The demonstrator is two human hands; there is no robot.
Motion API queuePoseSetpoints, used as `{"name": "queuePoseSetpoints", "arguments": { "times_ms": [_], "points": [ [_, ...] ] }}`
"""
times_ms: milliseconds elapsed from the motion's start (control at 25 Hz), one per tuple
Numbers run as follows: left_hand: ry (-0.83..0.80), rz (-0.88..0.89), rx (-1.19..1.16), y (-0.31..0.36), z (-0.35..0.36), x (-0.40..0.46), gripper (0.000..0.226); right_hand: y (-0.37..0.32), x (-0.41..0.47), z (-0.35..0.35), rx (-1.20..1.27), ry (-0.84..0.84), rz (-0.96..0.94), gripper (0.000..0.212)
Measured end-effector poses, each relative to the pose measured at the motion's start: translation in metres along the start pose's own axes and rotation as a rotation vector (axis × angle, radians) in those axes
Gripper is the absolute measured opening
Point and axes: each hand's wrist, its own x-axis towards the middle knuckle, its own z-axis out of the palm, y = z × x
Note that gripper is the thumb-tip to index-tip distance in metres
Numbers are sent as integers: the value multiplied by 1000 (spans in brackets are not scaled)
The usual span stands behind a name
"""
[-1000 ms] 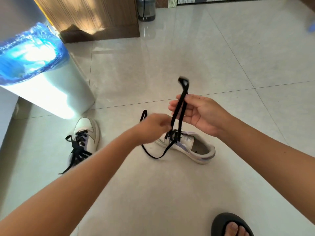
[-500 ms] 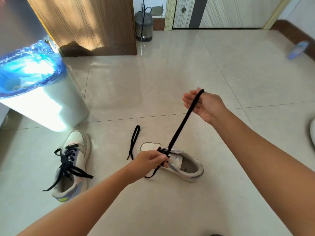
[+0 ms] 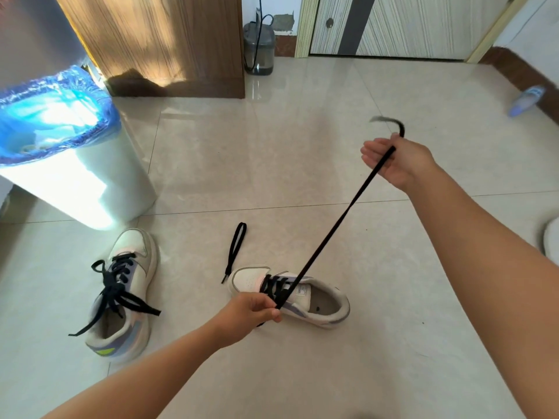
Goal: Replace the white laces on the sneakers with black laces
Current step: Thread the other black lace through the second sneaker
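— What stands on the tiled floor point(image 3: 348, 373) at the left?
— A white bin point(image 3: 90, 189) with a blue liner point(image 3: 54, 116) (crumpled over its rim), near a wooden cabinet point(image 3: 169, 46).
— And further back?
— A grey container point(image 3: 259, 46) with a cord, beside a striped door point(image 3: 408, 25); a blue item (blurred) point(image 3: 526, 100) lies far right.

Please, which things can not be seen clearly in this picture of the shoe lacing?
Head view:
- Lace tip above the right hand: motion blur.
- Where the lace enters the near sneaker: hidden by the left hand.
- White object at the right edge: cut off.
- Bin contents: glare.
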Motion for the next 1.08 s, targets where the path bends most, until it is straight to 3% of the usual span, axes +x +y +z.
{"name": "queuePoseSetpoints", "arguments": {
  "times_ms": [80,160,320,400,520,600,720,800,880,960,1080],
  "points": [
    [1,-1,-1,-2,1,-3,12,-9,6,-3,77,-14,-6,37],
    [3,23,-29,6,1,-6,12,-10,8,-4,3,-39,28,40],
    [61,163,-216,46,-5,-10,14,42,-33,1,-872,-148,171,60],
    [123,196,-303,68,-10,-8,14,79,-66,2,-1075,-343,194,56],
    [184,184,-529,92,-18,2,13,113,-108,1,-1038,-731,294,30],
    [170,145,-769,106,-24,6,15,122,-120,2,-1068,-796,186,24],
    [167,100,-872,121,-35,5,13,126,-127,10,-1341,-511,-222,38],
    [213,131,-852,132,-44,4,13,127,-131,14,-1288,-457,-292,37],
    [241,180,-864,146,-51,3,14,129,-139,24,-987,-612,-178,22],
    [244,216,-858,162,-57,1,13,130,-146,34,-719,-602,-163,14],
    [281,215,-901,188,-70,0,15,133,-148,28,-710,-599,-252,21]
  ]
}}
